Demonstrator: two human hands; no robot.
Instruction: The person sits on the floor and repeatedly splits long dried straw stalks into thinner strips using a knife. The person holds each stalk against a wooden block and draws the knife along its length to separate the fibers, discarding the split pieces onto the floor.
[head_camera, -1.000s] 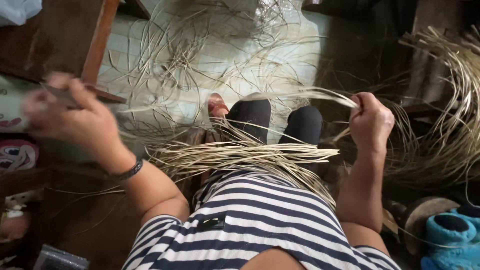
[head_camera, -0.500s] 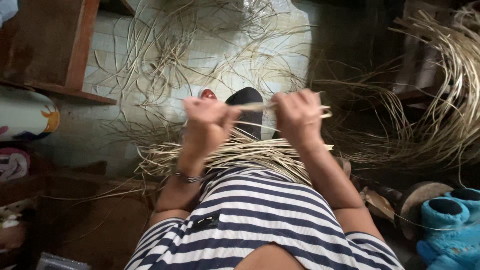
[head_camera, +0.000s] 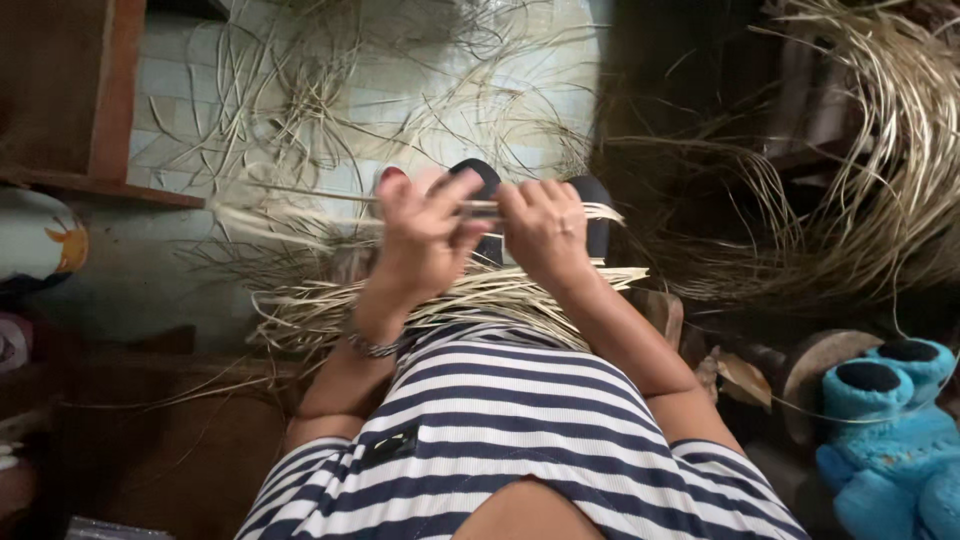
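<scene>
Centre frame: left hand (head_camera: 425, 235) and right hand (head_camera: 545, 228) almost touching, both pinching 1 pale cane strip (head_camera: 300, 190) above the lap bundle (head_camera: 330, 305), 2 knees behind

Two hands are in view, the left hand (head_camera: 425, 235) and the right hand (head_camera: 545, 230). One bracelet (head_camera: 370, 345) circles a wrist. One blue plush toy (head_camera: 895, 440) sits at the side. The pale strips (head_camera: 450, 295) across the lap are too many to count, as are the loose strands (head_camera: 300, 110) on the floor.
</scene>
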